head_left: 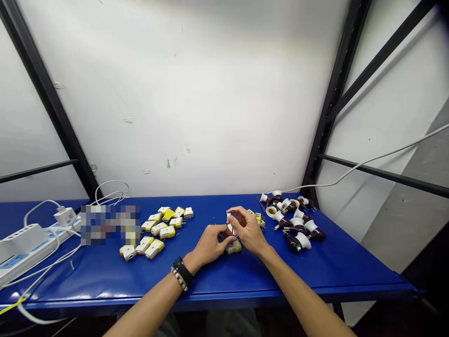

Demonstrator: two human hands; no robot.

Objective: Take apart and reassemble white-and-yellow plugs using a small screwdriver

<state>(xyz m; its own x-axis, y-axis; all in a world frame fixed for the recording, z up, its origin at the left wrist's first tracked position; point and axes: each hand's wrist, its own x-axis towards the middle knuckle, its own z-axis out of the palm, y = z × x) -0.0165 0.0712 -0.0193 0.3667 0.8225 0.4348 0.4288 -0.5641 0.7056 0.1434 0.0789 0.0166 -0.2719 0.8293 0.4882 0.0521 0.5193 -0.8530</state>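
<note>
Over the middle of the blue table, my left hand (212,243) and my right hand (247,229) meet, both with fingers closed. Between them is a maroon and white lamp holder (229,218), mostly covered by my fingers. I cannot tell whether the maroon parts under each hand belong to one piece. A yellow and white plug (234,246) lies on the table just under my hands. Behind my right hand, more yellow and white plugs (259,217) show in part.
Several yellow and white plugs (159,228) lie to the left. Several maroon and white lamp holders (298,224) are piled at the right, beside a screwdriver (261,204). A power strip (38,241) with white cables runs along the left. Black posts (324,121) frame the table (315,271).
</note>
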